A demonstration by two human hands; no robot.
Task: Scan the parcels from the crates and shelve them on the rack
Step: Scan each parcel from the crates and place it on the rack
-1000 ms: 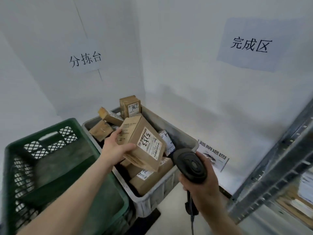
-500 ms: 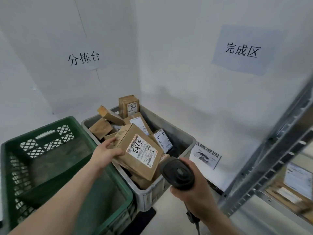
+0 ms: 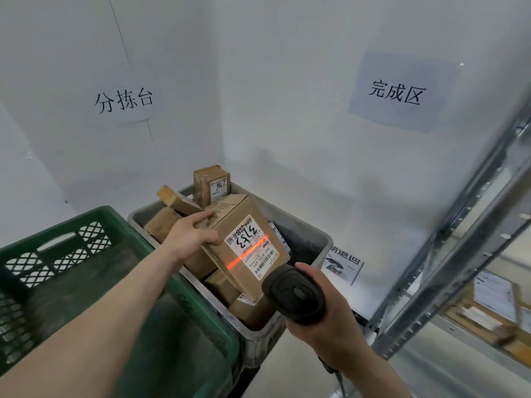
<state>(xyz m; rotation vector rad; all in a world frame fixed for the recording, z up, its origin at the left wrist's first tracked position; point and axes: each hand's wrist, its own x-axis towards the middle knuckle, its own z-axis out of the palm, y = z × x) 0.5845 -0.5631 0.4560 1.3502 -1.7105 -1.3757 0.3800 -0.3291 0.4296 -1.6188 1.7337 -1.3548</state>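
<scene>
Head view: left hand [image 3: 192, 239] grasps a brown parcel [image 3: 230, 222] by its upper left side, thumb on the near face, fingers curled over the top edge, holding it just above the grey crate [image 3: 309, 237]. Right hand [image 3: 324, 317] is wrapped round a black scanner [image 3: 293, 294], nose aimed at the parcel's label [image 3: 251, 245]; an orange scan line [image 3: 248, 251] crosses the label and cardboard, so the scan step looks in progress. Grey crate has several more boxes inside, so plenty left to scan; green crate [image 3: 94, 222] beside it shows no parcels. Rack [image 3: 459, 254] at right carries a few boxes w/ labels, blurred, so some shelving looks done. Parcel is tilted, long axis running from upper left, far, to lower right, near; label faces up toward the camera and scanner.
</scene>
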